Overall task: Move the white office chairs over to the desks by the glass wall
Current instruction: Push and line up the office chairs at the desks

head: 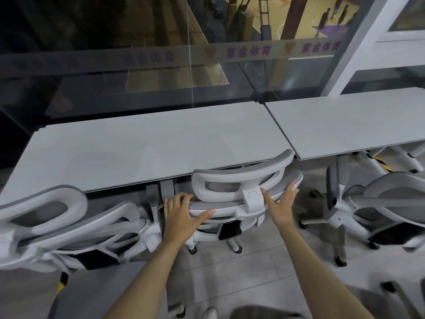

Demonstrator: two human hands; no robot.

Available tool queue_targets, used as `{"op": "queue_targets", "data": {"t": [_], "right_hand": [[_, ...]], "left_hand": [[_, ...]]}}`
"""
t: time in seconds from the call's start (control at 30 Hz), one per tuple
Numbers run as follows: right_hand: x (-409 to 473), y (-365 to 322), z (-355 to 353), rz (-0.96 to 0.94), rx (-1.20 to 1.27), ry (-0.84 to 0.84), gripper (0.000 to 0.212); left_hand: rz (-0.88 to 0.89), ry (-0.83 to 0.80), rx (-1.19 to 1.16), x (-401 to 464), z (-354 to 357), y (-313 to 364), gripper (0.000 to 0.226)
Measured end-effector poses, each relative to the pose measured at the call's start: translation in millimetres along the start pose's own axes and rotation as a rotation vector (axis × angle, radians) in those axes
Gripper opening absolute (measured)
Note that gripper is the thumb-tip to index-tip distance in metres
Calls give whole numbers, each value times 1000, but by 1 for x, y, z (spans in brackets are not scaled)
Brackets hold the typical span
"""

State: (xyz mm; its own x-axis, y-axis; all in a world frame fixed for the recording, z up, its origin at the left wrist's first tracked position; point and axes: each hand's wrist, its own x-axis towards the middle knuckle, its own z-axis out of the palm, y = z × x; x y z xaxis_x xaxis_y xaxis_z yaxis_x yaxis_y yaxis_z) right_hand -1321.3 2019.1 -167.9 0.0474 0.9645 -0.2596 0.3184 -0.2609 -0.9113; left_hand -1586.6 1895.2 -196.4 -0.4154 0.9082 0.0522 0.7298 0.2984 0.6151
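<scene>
- The middle chair [239, 203] stands at about 6 o'clock from the centre of the view, pushed against the front edge of the left desk [147, 143]. Its back faces the person, and its seat side points toward 12 o'clock, under the desk.
- The headrest [241, 178] of this chair is a curved white bar; its long axis runs from 9 o'clock to 3 o'clock and rises a little to the right, where its tip overlaps the desk edge.
- The left hand [184, 217] lies on the top rim of the backrest at the left side, fingers spread and bent lightly over the rim, thumb in front. I cannot tell if it really grips.
- The right hand [281, 204] has straight, spread fingers that touch the right end of the backrest; it holds nothing.
- A second chair [69, 229] stands at 8 o'clock, just beside the middle chair, also against the left desk.
- A third chair [391, 210] stands at 4 o'clock, in front of the right desk [345, 125], apart from the middle chair.
- Both desks stand side by side along the glass wall [161, 72] at 12 o'clock, with a narrow gap between them.
- The floor [253, 279] is of grey tiles.
</scene>
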Motion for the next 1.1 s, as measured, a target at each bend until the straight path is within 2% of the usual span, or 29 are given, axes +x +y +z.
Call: {"op": "queue_targets", "data": {"t": [0.1, 0.17, 0.27, 0.33, 0.4, 0.53, 0.63, 0.83, 0.97, 1.1], "right_hand": [[-18, -13, 1, -129, -74, 114, 93], [-36, -30, 7, -329, -133, 180, 76], [-62, -59, 18, -622, -195, 228, 63], [-72, -72, 27, -880, -373, 239, 57], [-79, -86, 44, -1107, -484, 134, 59], [-87, -113, 107, -1308, -562, -316, 43], [-75, -108, 163, -1259, -724, -473, 47], [-36, -80, 248, -952, -936, -656, 72], [-12, -66, 272, -740, -957, -663, 79], [-8, -58, 274, -631, -914, -641, 79]], "left_hand": [[17, -46, -118, -1, -5, -7, 76], [1, -35, -206, -1, -8, -19, 66], [-53, 4, -311, -3, -13, -33, 51], [-108, 10, -342, -5, -17, -39, 45], [-168, 33, -334, -3, -20, -50, 41], [-299, -39, -250, 13, -19, -87, 42], [-291, -145, -129, 34, -3, -135, 40], [-276, -305, 83, 83, 49, -205, 43], [-274, -339, 206, 119, 84, -230, 53], [-161, -365, 125, 144, 112, -235, 52]]}}
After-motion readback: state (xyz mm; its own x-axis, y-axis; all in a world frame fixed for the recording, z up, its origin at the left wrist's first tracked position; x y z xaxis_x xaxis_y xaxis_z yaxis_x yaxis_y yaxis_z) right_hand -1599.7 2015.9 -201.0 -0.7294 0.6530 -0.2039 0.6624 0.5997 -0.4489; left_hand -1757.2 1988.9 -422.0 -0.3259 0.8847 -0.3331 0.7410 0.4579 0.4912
